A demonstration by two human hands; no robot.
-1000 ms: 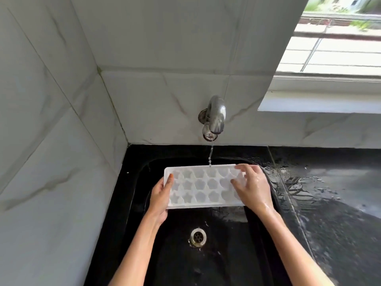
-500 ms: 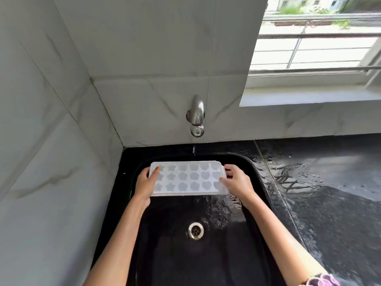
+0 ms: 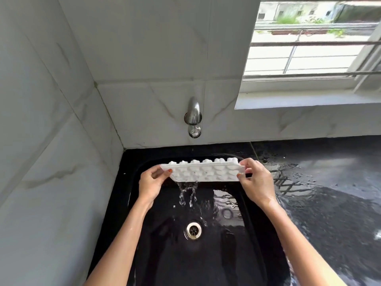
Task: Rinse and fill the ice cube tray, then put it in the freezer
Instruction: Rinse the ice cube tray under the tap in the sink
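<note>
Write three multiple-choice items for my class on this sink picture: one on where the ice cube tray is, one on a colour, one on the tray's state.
1. Where is the ice cube tray?
A. On the windowsill
B. Held over the sink
C. Flat on the counter

2. What colour is the sink?
A. Black
B. White
C. Steel grey

3. What state is the tray in?
A. Level and full
B. Stacked under another tray
C. Tilted, with water pouring from it

Answers: 1 B, the left hand and right hand grip its ends above the basin. 2 A, the basin is glossy black around the drain. 3 C, its near edge dips and water streams down.
</note>
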